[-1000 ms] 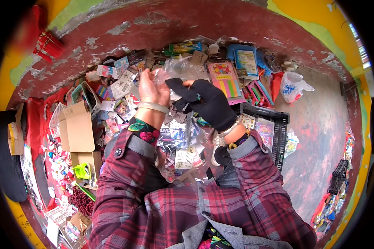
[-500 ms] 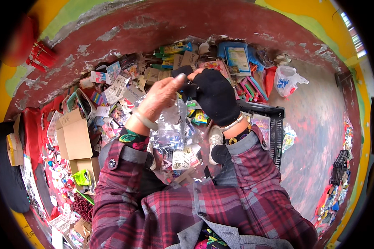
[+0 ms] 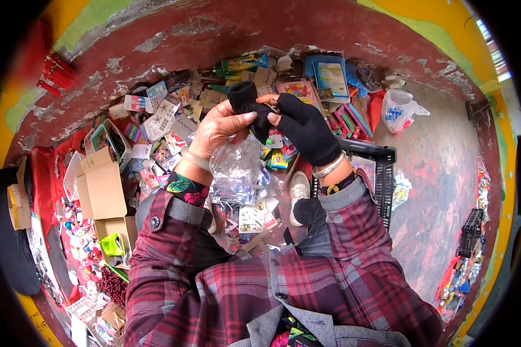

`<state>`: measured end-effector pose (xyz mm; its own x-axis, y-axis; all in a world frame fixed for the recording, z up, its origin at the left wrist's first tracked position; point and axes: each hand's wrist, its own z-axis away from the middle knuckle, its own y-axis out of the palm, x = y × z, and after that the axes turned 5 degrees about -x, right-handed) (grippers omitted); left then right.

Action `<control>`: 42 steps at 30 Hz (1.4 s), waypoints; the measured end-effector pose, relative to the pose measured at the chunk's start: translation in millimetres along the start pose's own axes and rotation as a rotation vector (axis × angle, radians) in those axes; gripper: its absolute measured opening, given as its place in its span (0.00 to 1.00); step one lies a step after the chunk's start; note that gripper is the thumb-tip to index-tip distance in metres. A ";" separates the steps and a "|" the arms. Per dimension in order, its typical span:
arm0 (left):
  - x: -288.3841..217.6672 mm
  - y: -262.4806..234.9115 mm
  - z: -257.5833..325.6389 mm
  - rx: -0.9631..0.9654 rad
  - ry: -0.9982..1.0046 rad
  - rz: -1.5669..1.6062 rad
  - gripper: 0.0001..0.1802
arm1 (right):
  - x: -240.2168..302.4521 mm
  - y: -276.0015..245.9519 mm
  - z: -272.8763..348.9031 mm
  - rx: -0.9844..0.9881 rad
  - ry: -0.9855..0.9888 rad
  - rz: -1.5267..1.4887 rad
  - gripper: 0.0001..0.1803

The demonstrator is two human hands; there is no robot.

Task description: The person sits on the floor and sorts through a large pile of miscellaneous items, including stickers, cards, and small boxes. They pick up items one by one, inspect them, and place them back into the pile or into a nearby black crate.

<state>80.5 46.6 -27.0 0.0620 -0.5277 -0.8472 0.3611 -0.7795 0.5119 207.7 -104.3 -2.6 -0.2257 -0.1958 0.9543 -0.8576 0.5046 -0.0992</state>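
Observation:
A black knit glove (image 3: 244,98) hangs bunched between my two hands, over the heap on the floor. My bare left hand (image 3: 218,126) pinches it from the left, thumb pressed against the cloth. On my right hand (image 3: 305,128) is a matching black fingerless glove; its bare thumb and fingertips grip the loose glove's right edge. Below the left hand lies a clear plastic bag (image 3: 237,165), over small packets. A pale bangle (image 3: 197,159) circles my left wrist, and a silver one (image 3: 330,165) my right.
Mixed packets, cards and stationery pile against the dark red wall (image 3: 237,36). To the right stands a black plastic crate (image 3: 385,188); a white plastic bag (image 3: 400,112) lies beyond it. An opened cardboard box (image 3: 103,188) sits at left. My shoe (image 3: 299,196) is planted below the hands.
My left hand has come lower, and both hands now hold the loose glove more spread out. More of it shows, standing up above the fingers. The right hand has shifted slightly right.

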 end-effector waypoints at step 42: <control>-6.1 24.9 9.4 -0.282 0.189 -0.051 0.13 | 13.6 2.9 -2.0 -0.236 -0.189 0.265 0.22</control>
<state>80.4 27.3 -7.8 0.1992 -0.3976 -0.8957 0.6100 -0.6650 0.4309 203.1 -103.8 10.6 -0.5247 -0.1731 0.8335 -0.6335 0.7334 -0.2465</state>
